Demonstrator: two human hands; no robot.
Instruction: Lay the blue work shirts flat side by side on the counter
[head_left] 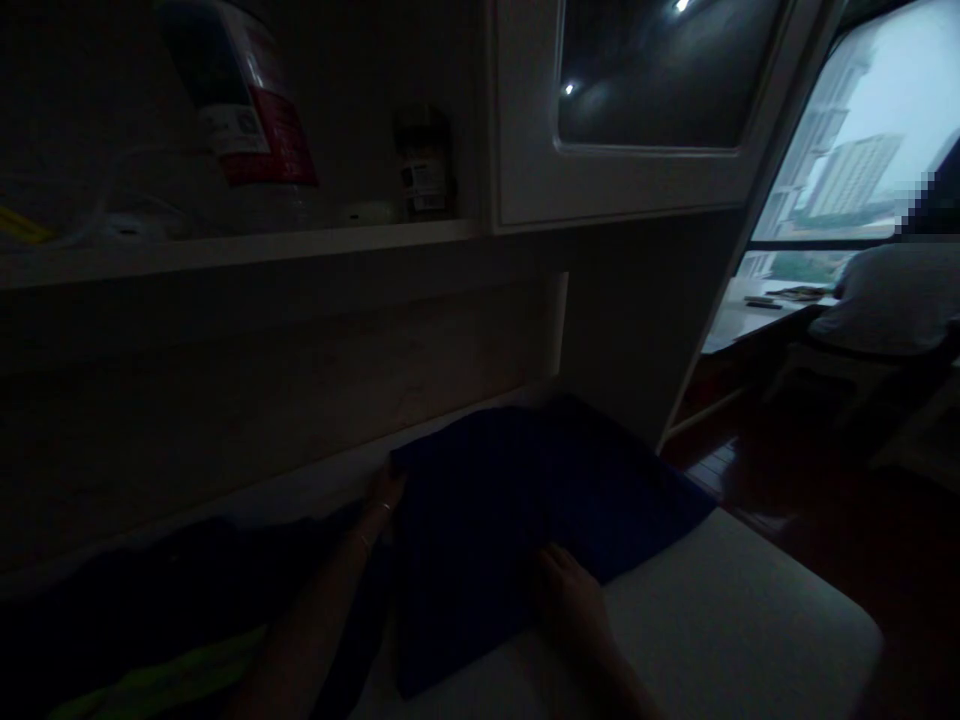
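Dim room, with a white shelf (pixel 360 240) mounted above a white, round-cornered surface (pixel 757 620). On this surface, a dark-blue fabric piece (pixel 472 540) is spread, beside a dark garment with a yellow-green band (pixel 180 575). The fabric's left edge is touched by the left hand (pixel 386 490), its near edge by the right hand (pixel 566 580), fingers curled; whether either grips it cannot be told in this light. A plastic jar with a red-and-white label (pixel 259 120) is shelved above. At right, a person in a light top (pixel 892 295) is seated.

Cloth (pixel 480 540) on bed (pixel 750 610), before the wall (pixel 360 380)
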